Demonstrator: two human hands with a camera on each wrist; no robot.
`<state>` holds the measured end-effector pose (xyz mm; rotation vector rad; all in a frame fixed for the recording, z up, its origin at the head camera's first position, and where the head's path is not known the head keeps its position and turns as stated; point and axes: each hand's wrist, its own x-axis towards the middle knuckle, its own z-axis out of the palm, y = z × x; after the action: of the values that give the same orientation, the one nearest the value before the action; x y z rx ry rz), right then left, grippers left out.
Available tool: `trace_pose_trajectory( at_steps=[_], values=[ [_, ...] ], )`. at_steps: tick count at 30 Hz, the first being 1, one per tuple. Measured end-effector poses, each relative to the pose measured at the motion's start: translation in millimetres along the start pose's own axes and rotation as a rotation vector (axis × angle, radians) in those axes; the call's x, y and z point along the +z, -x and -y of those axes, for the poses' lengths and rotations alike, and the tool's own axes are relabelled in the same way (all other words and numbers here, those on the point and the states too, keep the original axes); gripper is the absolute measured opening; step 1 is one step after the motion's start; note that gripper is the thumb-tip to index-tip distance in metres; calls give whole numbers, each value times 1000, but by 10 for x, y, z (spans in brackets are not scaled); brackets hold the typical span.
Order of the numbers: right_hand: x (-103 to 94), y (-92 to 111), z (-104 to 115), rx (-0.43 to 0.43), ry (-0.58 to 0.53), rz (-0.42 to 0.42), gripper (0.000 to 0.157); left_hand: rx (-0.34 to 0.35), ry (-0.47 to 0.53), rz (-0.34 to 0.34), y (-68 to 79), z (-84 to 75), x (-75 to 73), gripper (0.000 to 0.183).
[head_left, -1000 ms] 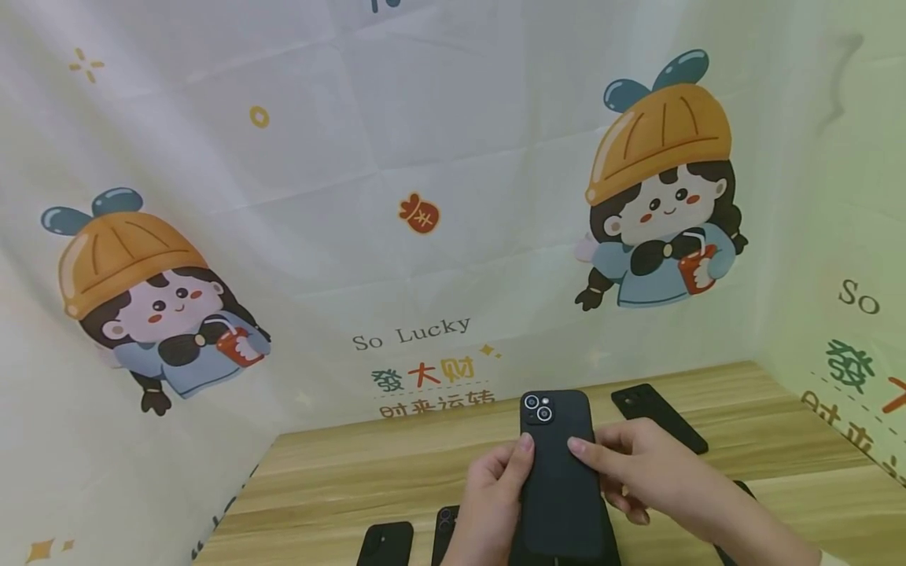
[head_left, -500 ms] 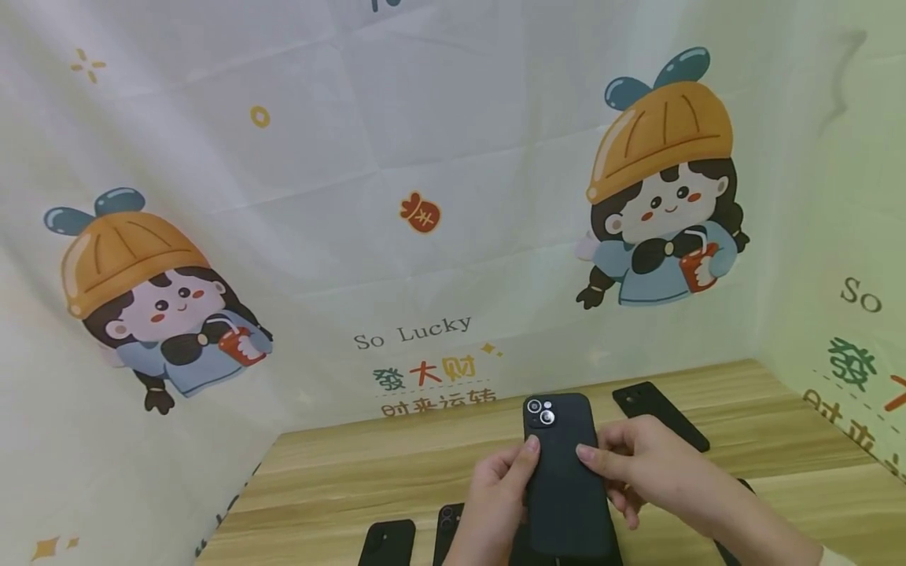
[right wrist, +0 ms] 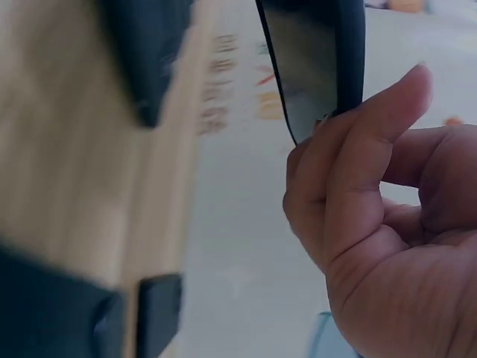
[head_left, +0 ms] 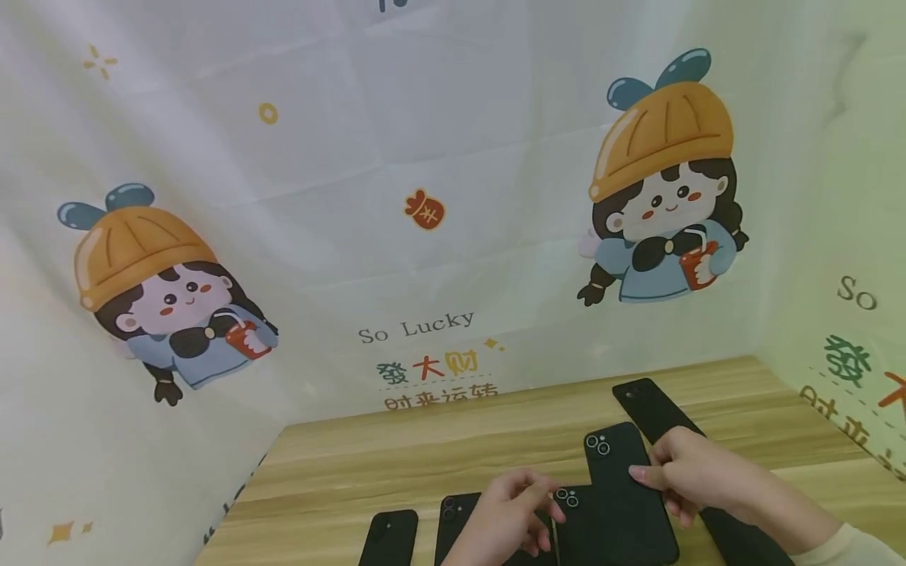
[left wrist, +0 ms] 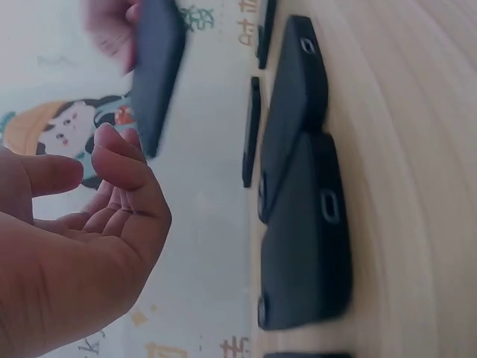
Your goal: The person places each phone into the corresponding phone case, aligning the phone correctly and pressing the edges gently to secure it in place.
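My right hand [head_left: 697,475] pinches a black smartphone [head_left: 626,472] by its right edge, thumb on the back. Two ringed camera lenses show at the phone's top left. In the right wrist view the phone's glossy face [right wrist: 305,63] is turned toward the fingers. My left hand [head_left: 513,503] is off the phone, its fingers loosely bent around nothing; the left wrist view shows the same hand [left wrist: 97,239] above the table. Below the hands lie black phones, one [head_left: 456,519] partly behind the left hand and another [head_left: 575,519] overlapped by the held phone.
On the wooden table [head_left: 340,464], a black phone [head_left: 389,538] lies at the left, another [head_left: 654,405] at the back right, and a third [head_left: 739,538] under the right forearm. A printed cloth [head_left: 495,259] stands as a wall behind the table.
My left hand has let go of the phone and dropped slightly. My right hand has carried the phone rightward and a little lower, uncovering the phones beneath.
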<state>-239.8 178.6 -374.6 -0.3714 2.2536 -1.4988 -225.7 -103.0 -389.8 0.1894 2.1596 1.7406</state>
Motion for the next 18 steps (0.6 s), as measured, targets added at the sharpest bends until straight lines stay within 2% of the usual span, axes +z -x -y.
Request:
trace_pose_trajectory(
  at_steps=[5, 10, 18],
  values=[
    [-4, 5, -193, 106, 40, -16, 39, -23, 29, -31, 0, 49, -98, 31],
    [51, -15, -347, 152, 74, -43, 37, -12, 52, -37, 10, 79, -125, 30],
    [83, -64, -409, 223, 113, -91, 33, -2, 63, -36, -16, 90, -138, 29]
  ],
)
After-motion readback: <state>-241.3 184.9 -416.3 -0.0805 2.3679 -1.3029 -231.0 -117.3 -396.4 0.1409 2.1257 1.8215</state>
